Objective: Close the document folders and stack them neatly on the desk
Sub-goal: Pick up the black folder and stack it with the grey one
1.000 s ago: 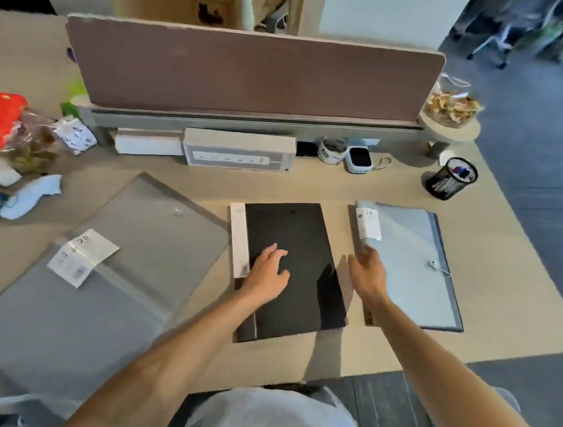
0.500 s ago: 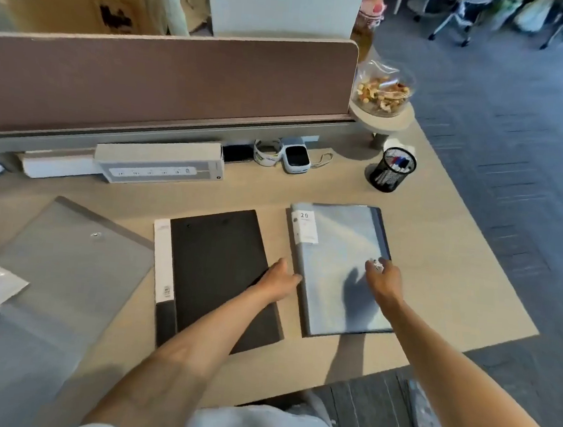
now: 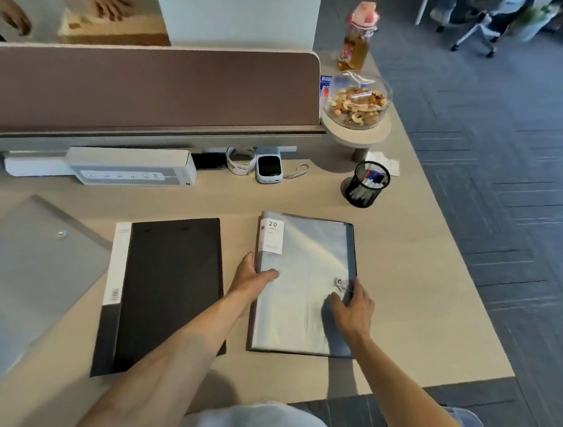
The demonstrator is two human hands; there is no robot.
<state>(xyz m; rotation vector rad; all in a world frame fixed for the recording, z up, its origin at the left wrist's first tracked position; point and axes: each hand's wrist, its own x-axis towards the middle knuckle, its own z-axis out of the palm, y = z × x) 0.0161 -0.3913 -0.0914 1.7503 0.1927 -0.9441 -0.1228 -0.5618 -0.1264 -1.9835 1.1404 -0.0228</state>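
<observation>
Both bare forearms reach forward over the near edge of the bench (image 3: pixel 405 258). Left hand (image 3: pixel 250 280) grips the spine edge of the pale blue folder (image 3: pixel 301 283), thumb on the cover, fingers (image 3: pixel 247 261) wrapped along the left side. Right hand (image 3: pixel 353 308) rests on the same folder's right edge by the small metal clasp (image 3: pixel 339 283), fingers spread flat on the cover, not clenched. Blue folder lies closed and flat, right of centre, white "20" label at its top left corner. Just beside it to the left, apart by a thin gap, the black folder (image 3: pixel 168 288) lies closed with a white spine strip. Far left, a grey translucent folder (image 3: pixel 29 276) lies flat, partly cut by the frame. Folders are side by side, not stacked. Further back: mesh pen cup (image 3: pixel 366 185), small white gadget (image 3: pixel 269 169), tape roll (image 3: pixel 240 162), white power strip (image 3: pixel 124 169). Behind, brown divider panel (image 3: pixel 148 89), glass snack bowl (image 3: pixel 358 102) on a round stand, pink-capped bottle (image 3: pixel 356 39).
</observation>
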